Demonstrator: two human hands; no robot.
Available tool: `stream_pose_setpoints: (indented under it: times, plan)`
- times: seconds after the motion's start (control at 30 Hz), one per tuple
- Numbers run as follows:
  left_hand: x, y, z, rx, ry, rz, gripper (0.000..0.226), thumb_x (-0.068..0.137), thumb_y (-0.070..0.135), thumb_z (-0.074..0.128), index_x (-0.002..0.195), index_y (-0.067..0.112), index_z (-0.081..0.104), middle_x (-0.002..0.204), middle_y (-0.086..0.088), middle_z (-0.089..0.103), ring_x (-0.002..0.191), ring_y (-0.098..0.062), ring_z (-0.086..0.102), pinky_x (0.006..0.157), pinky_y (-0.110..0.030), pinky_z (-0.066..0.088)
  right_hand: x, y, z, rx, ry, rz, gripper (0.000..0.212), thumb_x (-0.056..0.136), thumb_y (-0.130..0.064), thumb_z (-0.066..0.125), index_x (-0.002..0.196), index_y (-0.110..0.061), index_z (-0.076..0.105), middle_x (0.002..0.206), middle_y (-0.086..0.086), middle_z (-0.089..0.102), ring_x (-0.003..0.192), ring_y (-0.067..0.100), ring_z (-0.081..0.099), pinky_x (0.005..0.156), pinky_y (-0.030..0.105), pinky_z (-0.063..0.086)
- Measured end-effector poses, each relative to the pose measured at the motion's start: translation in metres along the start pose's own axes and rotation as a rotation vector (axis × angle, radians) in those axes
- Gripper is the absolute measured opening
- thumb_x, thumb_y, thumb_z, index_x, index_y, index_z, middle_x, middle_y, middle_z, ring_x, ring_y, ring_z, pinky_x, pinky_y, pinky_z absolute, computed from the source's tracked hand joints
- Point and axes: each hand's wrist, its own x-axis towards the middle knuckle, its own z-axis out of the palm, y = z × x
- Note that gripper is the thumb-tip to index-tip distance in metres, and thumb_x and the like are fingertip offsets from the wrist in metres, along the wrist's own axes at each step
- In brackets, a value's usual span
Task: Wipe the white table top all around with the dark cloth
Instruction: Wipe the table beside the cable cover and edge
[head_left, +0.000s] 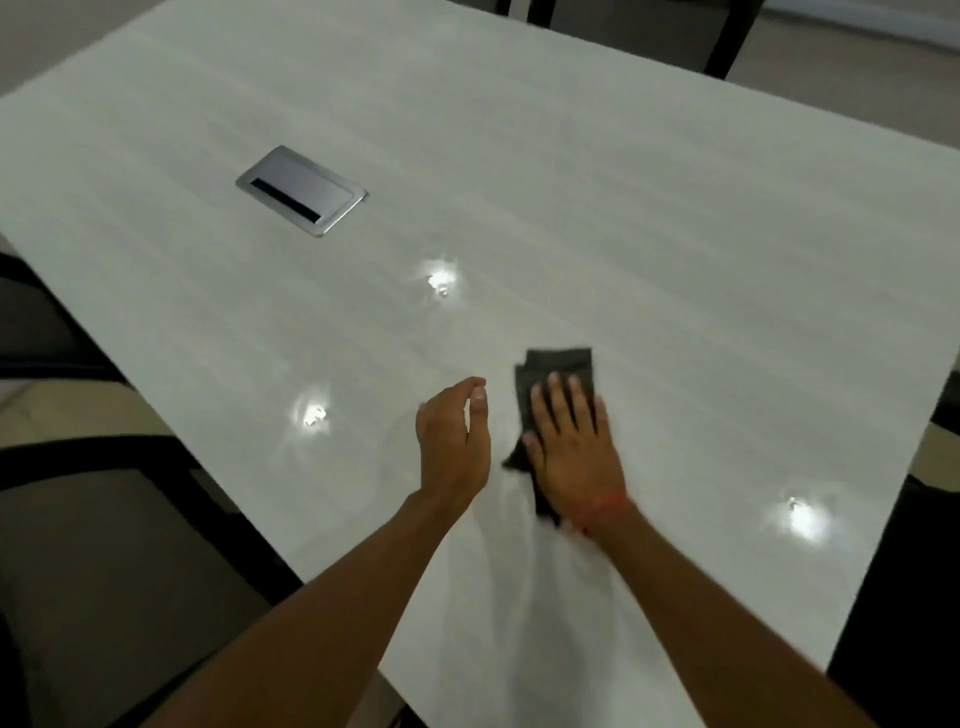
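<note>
Dark cloth (558, 371) | folded, flat | under right hand (574, 447)

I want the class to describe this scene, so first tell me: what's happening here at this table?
A person is wiping a white table with a dark cloth. The right hand lies flat on the cloth, fingers straight, pressing it to the top near the table's near end. The left hand hovers beside it, loosely open, holding nothing. A silver cable hatch is set into the top farther off, and ceiling lights glare off the surface. Dark chairs stand around.
</note>
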Motion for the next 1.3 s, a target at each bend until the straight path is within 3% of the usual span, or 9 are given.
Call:
stream_pose_setpoints:
  times: [0.13, 0.37, 0.5, 0.6, 0.7, 0.83, 1.0, 1.13, 1.3]
  plan:
    - [0.058, -0.022, -0.008, -0.008, -0.124, 0.061, 0.037, 0.105, 0.028, 0.032, 0.125, 0.02, 0.062, 0.125, 0.004, 0.063, 0.125, -0.013, 0.054, 0.124, -0.046, 0.008, -0.054, 0.005, -0.008, -0.019, -0.025, 0.066, 0.06, 0.103, -0.05, 0.016, 0.156, -0.023, 0.022, 0.163, 0.008, 0.024, 0.15, 0.028, 0.021, 0.121, 0.051, 0.012]
    - [0.162, -0.087, -0.066, -0.138, -0.055, 0.127, 0.036, 0.103, 0.022, 0.035, 0.126, 0.014, 0.061, 0.12, 0.01, 0.059, 0.113, -0.004, 0.052, 0.12, -0.05, 0.024, 0.139, -0.022, -0.006, -0.049, 0.039, 0.403, 0.078, 0.092, -0.053, 0.002, 0.157, -0.014, 0.022, 0.163, 0.02, 0.017, 0.151, 0.036, 0.013, 0.121, 0.056, 0.006]
    - [0.202, -0.123, -0.106, -0.105, -0.009, 0.123, 0.035, 0.105, 0.022, 0.034, 0.131, 0.016, 0.057, 0.127, 0.011, 0.056, 0.124, -0.013, 0.053, 0.121, -0.05, 0.023, 0.245, -0.145, 0.02, -0.003, 0.047, 0.183, 0.08, 0.089, -0.05, 0.0, 0.157, -0.015, 0.022, 0.163, 0.022, 0.014, 0.152, 0.038, 0.009, 0.121, 0.054, 0.001]
    - [0.225, -0.142, -0.133, -0.053, 0.044, 0.116, 0.04, 0.105, 0.027, 0.031, 0.134, 0.015, 0.055, 0.132, 0.005, 0.058, 0.123, -0.007, 0.048, 0.117, -0.052, 0.028, 0.229, -0.231, 0.036, 0.029, -0.037, -0.145, 0.069, 0.097, -0.049, 0.007, 0.158, -0.019, 0.02, 0.165, 0.017, 0.012, 0.153, 0.034, 0.003, 0.123, 0.051, -0.003]
    - [0.244, -0.153, -0.147, -0.054, 0.063, 0.075, 0.039, 0.106, 0.026, 0.032, 0.136, 0.013, 0.054, 0.136, -0.004, 0.058, 0.129, -0.018, 0.049, 0.119, -0.051, 0.025, 0.184, -0.22, 0.039, 0.003, -0.088, -0.301, 0.059, 0.102, -0.05, 0.025, 0.157, -0.027, 0.023, 0.165, 0.009, 0.016, 0.154, 0.026, 0.008, 0.123, 0.05, 0.003]
    - [0.272, -0.164, -0.143, -0.075, 0.034, 0.077, 0.037, 0.106, 0.023, 0.037, 0.137, 0.01, 0.052, 0.137, -0.006, 0.057, 0.132, -0.023, 0.048, 0.121, -0.049, 0.022, 0.199, -0.124, 0.017, -0.09, -0.024, -0.064, 0.065, 0.098, -0.053, 0.026, 0.155, -0.023, 0.03, 0.163, 0.012, 0.022, 0.15, 0.032, 0.022, 0.119, 0.05, 0.009]
    - [0.282, -0.189, -0.131, -0.124, 0.062, 0.183, 0.05, 0.1, 0.03, 0.044, 0.144, 0.007, 0.043, 0.147, -0.009, 0.048, 0.141, -0.027, 0.039, 0.12, -0.052, 0.024, 0.322, -0.126, 0.007, -0.074, 0.024, 0.258, 0.061, 0.104, -0.049, 0.019, 0.159, -0.025, 0.009, 0.167, 0.012, 0.001, 0.154, 0.028, -0.003, 0.123, 0.05, -0.004]
    - [0.281, -0.188, -0.131, -0.177, 0.111, 0.209, 0.063, 0.099, 0.036, 0.046, 0.153, 0.01, 0.028, 0.159, -0.009, 0.031, 0.15, -0.022, 0.025, 0.121, -0.049, 0.024, 0.384, -0.207, 0.027, -0.087, 0.018, 0.066, 0.061, 0.103, -0.047, 0.022, 0.159, -0.023, 0.013, 0.166, 0.015, 0.005, 0.153, 0.032, 0.0, 0.122, 0.051, -0.001]
    - [0.28, -0.186, -0.137, -0.207, 0.072, 0.222, 0.07, 0.097, 0.042, 0.045, 0.154, 0.006, 0.024, 0.161, -0.01, 0.029, 0.15, -0.025, 0.024, 0.118, -0.056, 0.025, 0.289, -0.205, 0.026, -0.104, -0.1, -0.402, 0.061, 0.102, -0.053, 0.017, 0.158, -0.03, 0.01, 0.167, 0.006, 0.005, 0.154, 0.024, 0.001, 0.124, 0.045, -0.001]
